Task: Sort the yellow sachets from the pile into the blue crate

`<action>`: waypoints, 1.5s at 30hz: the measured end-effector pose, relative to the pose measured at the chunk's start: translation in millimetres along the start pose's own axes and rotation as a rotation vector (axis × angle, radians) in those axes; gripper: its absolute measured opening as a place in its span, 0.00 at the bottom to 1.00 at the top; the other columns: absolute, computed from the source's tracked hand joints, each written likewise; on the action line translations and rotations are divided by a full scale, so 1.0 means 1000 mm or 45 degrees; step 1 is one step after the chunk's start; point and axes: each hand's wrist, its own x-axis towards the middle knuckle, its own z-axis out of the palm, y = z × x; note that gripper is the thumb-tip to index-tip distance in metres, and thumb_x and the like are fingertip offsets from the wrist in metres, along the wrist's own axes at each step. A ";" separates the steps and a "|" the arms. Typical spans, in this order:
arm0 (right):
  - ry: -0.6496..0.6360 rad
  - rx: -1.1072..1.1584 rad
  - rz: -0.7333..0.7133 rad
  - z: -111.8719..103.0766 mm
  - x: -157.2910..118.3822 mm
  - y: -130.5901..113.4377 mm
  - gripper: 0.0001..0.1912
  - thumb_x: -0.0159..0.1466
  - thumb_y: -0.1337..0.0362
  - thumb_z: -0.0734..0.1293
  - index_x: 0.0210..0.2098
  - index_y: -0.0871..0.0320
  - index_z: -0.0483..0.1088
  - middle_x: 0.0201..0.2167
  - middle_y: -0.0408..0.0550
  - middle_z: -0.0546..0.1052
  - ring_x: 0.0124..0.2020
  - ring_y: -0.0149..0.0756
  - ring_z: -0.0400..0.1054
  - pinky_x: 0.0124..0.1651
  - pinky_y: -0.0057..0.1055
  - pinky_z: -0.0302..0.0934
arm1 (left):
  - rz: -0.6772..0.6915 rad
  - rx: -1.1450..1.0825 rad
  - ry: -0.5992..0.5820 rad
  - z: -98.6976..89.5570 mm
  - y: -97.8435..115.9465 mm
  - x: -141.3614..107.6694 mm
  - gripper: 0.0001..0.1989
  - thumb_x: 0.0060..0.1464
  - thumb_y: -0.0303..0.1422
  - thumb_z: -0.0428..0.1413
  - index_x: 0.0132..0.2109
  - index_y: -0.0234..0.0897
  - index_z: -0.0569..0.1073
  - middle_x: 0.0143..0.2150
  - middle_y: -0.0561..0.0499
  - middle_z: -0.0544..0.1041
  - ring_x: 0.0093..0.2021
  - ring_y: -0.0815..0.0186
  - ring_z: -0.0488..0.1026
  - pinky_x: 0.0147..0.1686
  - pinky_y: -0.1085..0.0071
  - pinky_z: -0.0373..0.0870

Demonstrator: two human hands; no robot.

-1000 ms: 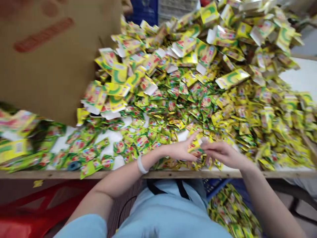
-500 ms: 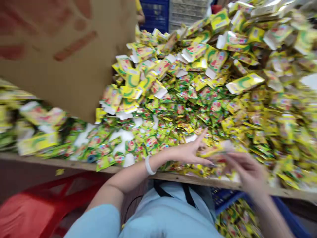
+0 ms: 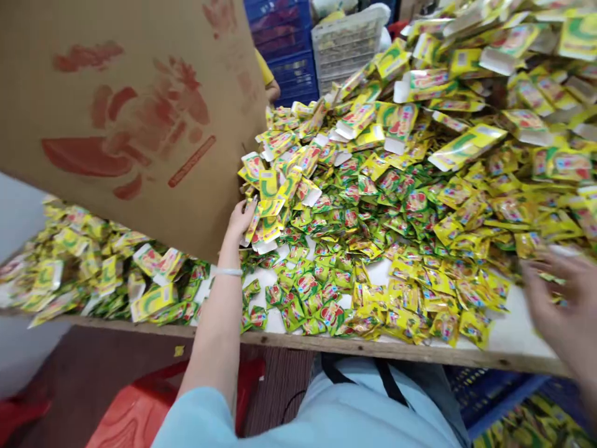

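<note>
Packets (image 3: 308,286) and small boxes (image 3: 269,185) heaped across the bench (image 3: 396,352), head view.
Left hand (image 3: 241,219) is at the left edge of a cluster of small boxes, beside a large carton (image 3: 205,211), fingers bent; whether it grips one cannot be determined. Right hand (image 3: 566,295), blurred at the right of view, is near packets, fingers curved; whether it holds anything cannot be told.

Left hand (image 3: 240,219): at small boxes (image 3: 270,207), beside large cardboard box (image 3: 153,112). Right hand (image 3: 566,302): blurred, near yellow packets (image 3: 441,283) on white table (image 3: 513,317); grip unclear. Green packets (image 3: 308,286): spread between hands. Blue crate (image 3: 508,406): below table edge, packets inside. Red stool (image 3: 133,410): under left forearm (image 3: 218,336).
</note>
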 end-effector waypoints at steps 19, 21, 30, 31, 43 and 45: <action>-0.906 -0.823 -0.395 0.083 -0.010 -0.056 0.10 0.65 0.61 0.64 0.35 0.63 0.74 0.37 0.56 0.77 0.41 0.47 0.67 0.45 0.39 0.50 | 1.219 -0.134 -0.223 0.098 0.092 -0.177 0.20 0.64 0.42 0.52 0.60 0.41 0.66 0.60 0.41 0.69 0.65 0.54 0.62 0.64 0.50 0.57; -0.798 -0.737 -0.375 0.080 -0.015 -0.048 0.12 0.68 0.62 0.62 0.35 0.61 0.74 0.37 0.54 0.78 0.40 0.44 0.67 0.43 0.38 0.50 | 1.316 -0.029 -0.413 0.079 0.079 -0.182 0.13 0.66 0.37 0.50 0.53 0.41 0.72 0.48 0.45 0.75 0.53 0.58 0.71 0.56 0.56 0.66; -0.655 -0.644 -0.207 0.075 -0.019 -0.027 0.15 0.72 0.62 0.58 0.43 0.60 0.76 0.40 0.54 0.80 0.40 0.44 0.68 0.41 0.38 0.52 | 1.217 0.488 -0.717 0.086 0.033 -0.197 0.19 0.57 0.42 0.60 0.53 0.38 0.73 0.47 0.43 0.77 0.50 0.50 0.69 0.50 0.53 0.66; -0.693 -0.610 -0.225 0.073 -0.019 -0.026 0.15 0.72 0.60 0.59 0.46 0.60 0.75 0.43 0.55 0.79 0.42 0.45 0.68 0.42 0.38 0.54 | 1.198 0.452 -0.698 0.088 0.031 -0.196 0.20 0.58 0.43 0.59 0.54 0.39 0.72 0.47 0.44 0.77 0.50 0.51 0.70 0.51 0.54 0.66; -0.840 -0.482 -0.271 0.059 0.007 -0.029 0.11 0.69 0.62 0.62 0.46 0.62 0.70 0.45 0.63 0.75 0.41 0.52 0.68 0.39 0.42 0.59 | 0.956 0.511 -0.542 0.112 0.032 -0.190 0.22 0.57 0.44 0.54 0.54 0.38 0.74 0.47 0.41 0.80 0.51 0.49 0.73 0.54 0.53 0.67; -0.847 -0.372 -0.231 0.056 0.011 -0.021 0.09 0.69 0.66 0.59 0.44 0.60 0.69 0.43 0.59 0.77 0.39 0.49 0.68 0.39 0.40 0.58 | 0.815 0.459 -0.634 0.110 0.039 -0.185 0.23 0.56 0.46 0.55 0.54 0.39 0.74 0.49 0.42 0.79 0.52 0.50 0.73 0.55 0.53 0.67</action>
